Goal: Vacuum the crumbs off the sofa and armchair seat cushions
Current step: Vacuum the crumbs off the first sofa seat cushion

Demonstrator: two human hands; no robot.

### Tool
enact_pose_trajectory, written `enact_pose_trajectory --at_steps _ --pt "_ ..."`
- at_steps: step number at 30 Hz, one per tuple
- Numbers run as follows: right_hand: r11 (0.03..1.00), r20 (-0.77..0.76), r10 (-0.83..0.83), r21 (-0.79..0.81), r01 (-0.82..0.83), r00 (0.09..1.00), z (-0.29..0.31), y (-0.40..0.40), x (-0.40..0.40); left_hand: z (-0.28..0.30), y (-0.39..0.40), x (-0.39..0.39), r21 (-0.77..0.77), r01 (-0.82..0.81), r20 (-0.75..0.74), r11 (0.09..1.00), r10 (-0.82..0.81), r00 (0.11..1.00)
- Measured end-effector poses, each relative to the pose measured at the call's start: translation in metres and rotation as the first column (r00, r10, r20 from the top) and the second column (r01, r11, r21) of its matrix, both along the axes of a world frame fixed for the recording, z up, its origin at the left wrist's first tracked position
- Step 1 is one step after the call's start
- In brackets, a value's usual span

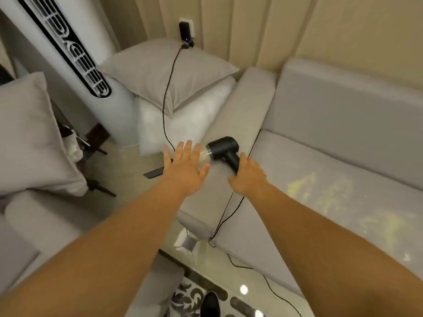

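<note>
right hand: fingers curled round the black handle of the handheld vacuum, thumb side toward the sofa arm
left hand: flat, fingers straight and spread, palm down, holding nothing; fingertips just left of the vacuum's clear dust cup, contact unclear
handheld vacuum: lies on top of the sofa arm, black body ahead of the right hand, clear cup pointing toward the left hand
cord: black, drops from under the right hand down the arm's inner side to the floor
crumbs: yellowish scatter on the sofa seat cushion, right of the right hand, well apart from the vacuum
nozzle piece: dark flat strip on the floor, just left of and below the left hand
pillows: grey one stacked on white, ahead of the left hand
charger: black, in the wall socket, far ahead; a second cable runs down from it over the pillows
tower fan: far left, ahead
</note>
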State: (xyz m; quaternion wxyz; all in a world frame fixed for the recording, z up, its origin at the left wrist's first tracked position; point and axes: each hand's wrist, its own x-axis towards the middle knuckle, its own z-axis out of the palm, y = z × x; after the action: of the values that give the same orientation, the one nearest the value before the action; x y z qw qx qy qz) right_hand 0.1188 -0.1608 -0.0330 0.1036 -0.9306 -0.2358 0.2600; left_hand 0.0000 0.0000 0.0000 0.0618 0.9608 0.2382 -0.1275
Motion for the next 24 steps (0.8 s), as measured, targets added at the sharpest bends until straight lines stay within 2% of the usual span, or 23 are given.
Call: enact_pose_trajectory --at_steps 4,9,12,15,18,21,24 --pt "0.994 -0.06 -0.088 0.066 0.091 0.994 -0.05 0.032 0.023 -0.04 -0.007 0.009 -0.044 -0.071 -0.006 0.997 0.071 0.997" --pt "0.985 0.078 -0.114 0.139 0.103 0.99 -0.097 0.045 0.042 -0.077 -0.013 0.008 -0.03 -0.17 -0.015 0.985 0.17 0.985" --pt "0.944 -0.053 -0.168 0.279 0.176 0.984 -0.106 0.031 0.053 -0.085 -0.022 0.011 -0.007 -0.234 0.003 0.972 0.235 0.972" --pt "0.823 -0.289 -0.226 0.454 0.341 0.93 -0.101 -0.004 0.057 -0.092 -0.044 0.019 0.015 -0.3 0.052 0.954 0.299 0.953" --pt "0.642 -0.362 -0.302 0.607 0.469 0.882 -0.092 -0.065 0.079 -0.103 -0.083 0.036 0.003 -0.315 0.072 0.949 0.314 0.947" --pt "0.488 -0.407 -0.372 0.68 0.548 0.835 -0.082 -0.147 0.114 -0.122 -0.136 0.079 0.02 -0.165 0.116 0.986 0.162 0.98" --pt "0.354 -0.403 -0.424 0.751 0.558 0.811 -0.089 -0.228 0.144 -0.156 -0.19 0.127 0.022 -0.004 0.139 1.0 0.001 0.99"
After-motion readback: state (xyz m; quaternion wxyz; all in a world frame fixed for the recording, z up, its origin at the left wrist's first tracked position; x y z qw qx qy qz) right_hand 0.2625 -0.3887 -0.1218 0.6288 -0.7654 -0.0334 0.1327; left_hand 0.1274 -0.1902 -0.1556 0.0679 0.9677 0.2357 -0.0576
